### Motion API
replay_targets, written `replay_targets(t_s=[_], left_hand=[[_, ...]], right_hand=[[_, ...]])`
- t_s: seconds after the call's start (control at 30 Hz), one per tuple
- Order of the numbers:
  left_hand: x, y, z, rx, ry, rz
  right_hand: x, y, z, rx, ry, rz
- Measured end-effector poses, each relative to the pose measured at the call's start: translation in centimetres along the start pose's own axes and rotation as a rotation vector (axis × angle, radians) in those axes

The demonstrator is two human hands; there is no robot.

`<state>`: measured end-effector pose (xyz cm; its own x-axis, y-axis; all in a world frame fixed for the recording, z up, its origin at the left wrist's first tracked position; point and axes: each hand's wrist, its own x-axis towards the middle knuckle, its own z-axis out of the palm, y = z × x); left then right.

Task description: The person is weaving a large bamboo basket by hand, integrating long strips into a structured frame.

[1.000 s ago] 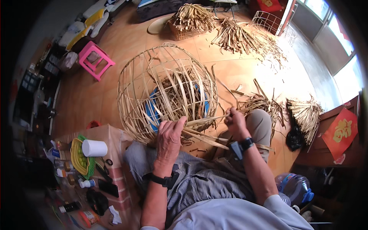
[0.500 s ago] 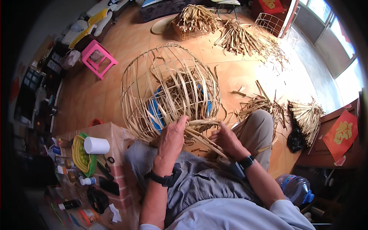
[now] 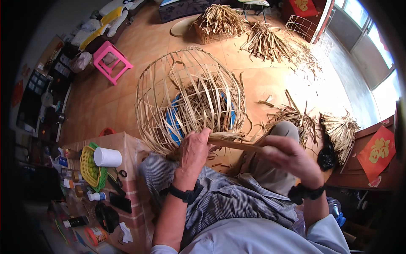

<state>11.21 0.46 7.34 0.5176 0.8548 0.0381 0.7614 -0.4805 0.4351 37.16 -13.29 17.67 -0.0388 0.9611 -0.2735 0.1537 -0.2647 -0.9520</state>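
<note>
A large round open-weave basket frame (image 3: 144, 95) of pale strips lies before my knees. My left hand (image 3: 194, 149) is closed in a pinch at its near rim, where several strips come together. From there a flat tan dried strip (image 3: 234, 144) runs taut to the right. My right hand (image 3: 287, 157), a little blurred, is closed round its other end above my right knee. Through the open weave show a blue tub (image 3: 172, 123) and a heap of dried brown strips (image 3: 196, 101).
Bundles of dried strips (image 3: 266, 42) lie at the back, with more bundles (image 3: 341, 137) at the right. A pink stool (image 3: 111, 63) stands far left. The table (image 3: 129, 148) at my left holds a white cup (image 3: 108, 157), a yellow basket (image 3: 88, 166) and a phone (image 3: 120, 202).
My right hand has swung right and outward, pulling the strip straight, its fingers now closed round it. My left hand keeps its place on the rim. The view has shifted slightly.
</note>
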Motion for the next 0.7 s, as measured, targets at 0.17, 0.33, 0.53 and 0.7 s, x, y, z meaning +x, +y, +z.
replay_targets(t_s=[0.17, 0.33, 0.53, 0.7], left_hand=[[1.2, -0.3, 0.6, -0.198, 0.037, -0.039], [1.5, 0.0, 0.5, -0.162, 0.067, -0.036], [1.3, -0.1, 0.9, -0.181, 0.093, -0.063], [-0.2, -0.3, 2.3, 0.000, 0.128, -0.035]], right_hand=[[1.3, 8.5, -4.3, 1.007, -0.097, -0.385], [6.5, 10.4, 3.8, 0.382, -0.122, -0.158], [14.4, 9.3, 7.4, 0.404, 0.042, -0.315], [17.8, 8.4, 7.0, 0.426, 0.158, -0.257]])
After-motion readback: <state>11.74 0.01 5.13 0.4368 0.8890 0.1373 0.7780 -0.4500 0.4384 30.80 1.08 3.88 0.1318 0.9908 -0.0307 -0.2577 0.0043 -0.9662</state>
